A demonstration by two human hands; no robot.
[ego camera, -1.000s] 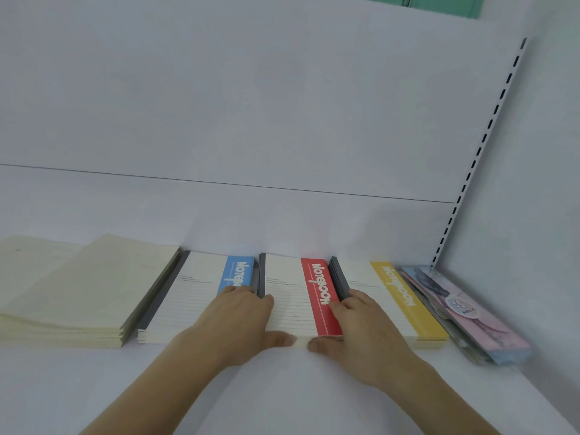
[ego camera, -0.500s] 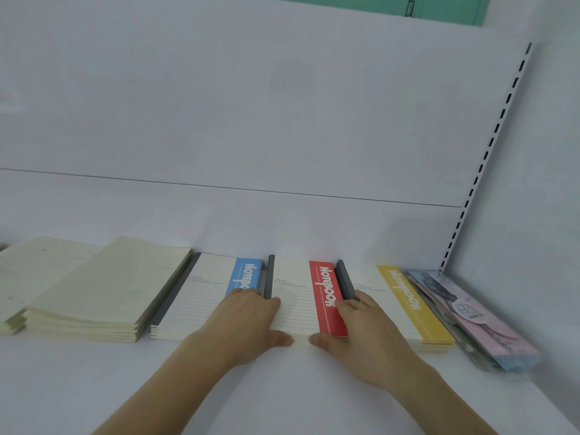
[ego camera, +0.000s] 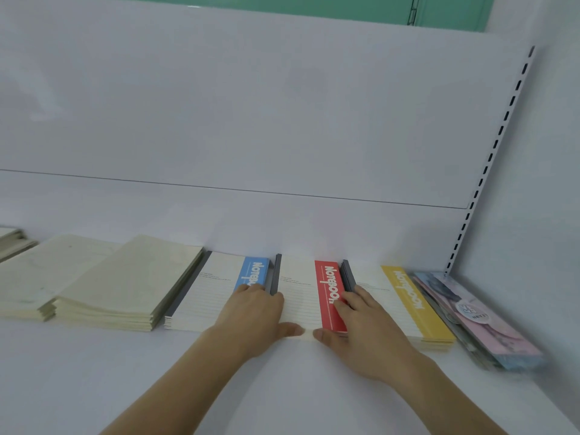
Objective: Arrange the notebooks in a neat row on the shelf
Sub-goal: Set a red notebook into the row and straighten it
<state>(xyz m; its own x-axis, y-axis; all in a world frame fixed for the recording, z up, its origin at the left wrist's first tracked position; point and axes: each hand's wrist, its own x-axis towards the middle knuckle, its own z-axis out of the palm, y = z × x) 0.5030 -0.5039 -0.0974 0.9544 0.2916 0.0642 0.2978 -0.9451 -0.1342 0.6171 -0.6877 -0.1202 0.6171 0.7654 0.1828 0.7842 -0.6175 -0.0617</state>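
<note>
Nearest the camera, two bare forearms reach forward over the white shelf (ego camera: 94, 387). The left hand (ego camera: 254, 318) lies flat with straight fingers on the left edge of the red-banded notebook stack (ego camera: 301, 296), its thumb pressed against the stack's near edge. The right hand (ego camera: 361, 328) mirrors it, fingers extended flat over the red band and the stack's right edge, thumb against the same near edge; the two thumb tips sit just apart. Neither hand curls round anything (both simply press).

The red-banded stack lies flat between a blue-banded notebook stack (ego camera: 216, 290) on its left and a yellow-banded notebook stack (ego camera: 405, 306) on its right, all three side by side near the back of the shelf. Further left lie cream notebook stacks (ego camera: 125, 281), one overlapping the next. At the far right, a pile of pink and blue patterned notebooks (ego camera: 480, 321) lies at an angle beside the side wall.

Behind everything stands the white back panel (ego camera: 251, 120), with a slotted upright (ego camera: 492, 152) at its right corner.
</note>
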